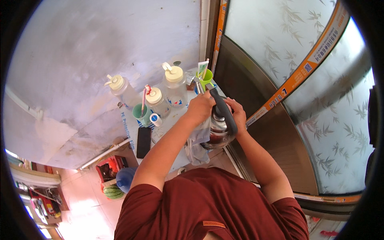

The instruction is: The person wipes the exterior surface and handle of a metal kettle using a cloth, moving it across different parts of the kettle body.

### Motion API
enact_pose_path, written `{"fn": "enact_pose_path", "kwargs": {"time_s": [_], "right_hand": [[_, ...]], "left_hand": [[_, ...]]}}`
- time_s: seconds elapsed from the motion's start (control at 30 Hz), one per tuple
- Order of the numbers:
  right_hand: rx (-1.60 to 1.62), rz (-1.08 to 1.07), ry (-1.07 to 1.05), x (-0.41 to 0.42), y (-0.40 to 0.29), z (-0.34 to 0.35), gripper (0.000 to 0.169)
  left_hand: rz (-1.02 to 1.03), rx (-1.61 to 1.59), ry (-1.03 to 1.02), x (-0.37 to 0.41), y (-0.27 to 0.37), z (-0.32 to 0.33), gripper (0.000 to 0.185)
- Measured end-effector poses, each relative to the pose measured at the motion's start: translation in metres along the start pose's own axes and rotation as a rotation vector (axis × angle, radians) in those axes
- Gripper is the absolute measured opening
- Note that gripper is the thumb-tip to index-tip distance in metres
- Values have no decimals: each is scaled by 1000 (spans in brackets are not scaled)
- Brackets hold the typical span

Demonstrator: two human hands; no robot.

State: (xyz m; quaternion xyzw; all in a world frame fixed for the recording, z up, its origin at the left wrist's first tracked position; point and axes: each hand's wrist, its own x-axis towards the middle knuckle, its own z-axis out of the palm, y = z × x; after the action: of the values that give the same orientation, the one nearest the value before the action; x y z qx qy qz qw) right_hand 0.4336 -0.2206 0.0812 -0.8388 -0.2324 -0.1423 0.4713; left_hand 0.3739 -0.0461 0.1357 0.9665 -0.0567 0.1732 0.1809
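Note:
A shiny metal kettle point(214, 136) with a black curved handle point(224, 109) is in front of me. My left hand point(199, 109) is closed beside the handle's far end and the spout point(199, 87); a pale grey cloth point(197, 150) hangs beneath it, along the kettle's left side. Its fingertips are partly hidden. My right hand point(237, 113) grips the kettle's right side near its top, with its palm hidden. Left of the kettle stand three clear plastic bottles point(175, 93) with cream lids, one of them smaller.
The small table point(168, 135) also bears a black phone point(144, 142), a teal cup point(141, 113) holding a toothbrush, a small white bottle point(155, 119) and a green cup point(208, 78) with toothpaste. A frosted-glass door point(258, 72) borders the right. A watermelon point(113, 192) and blue water jug point(126, 179) lie lower left.

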Motion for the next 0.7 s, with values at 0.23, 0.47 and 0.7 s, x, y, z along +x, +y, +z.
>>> {"fn": "enact_pose_path", "kwargs": {"time_s": [0.23,0.47,0.7], "right_hand": [[66,17,-2,-2,17,5,19],[68,-7,10,-4,16,6,19],[212,90,-25,-1,37,14,19]], "left_hand": [[-79,-161,121,-54,5,-9,32],[-93,-209,249,-94,17,-6,33],[-3,-173,146,-28,-5,3,29]]}}
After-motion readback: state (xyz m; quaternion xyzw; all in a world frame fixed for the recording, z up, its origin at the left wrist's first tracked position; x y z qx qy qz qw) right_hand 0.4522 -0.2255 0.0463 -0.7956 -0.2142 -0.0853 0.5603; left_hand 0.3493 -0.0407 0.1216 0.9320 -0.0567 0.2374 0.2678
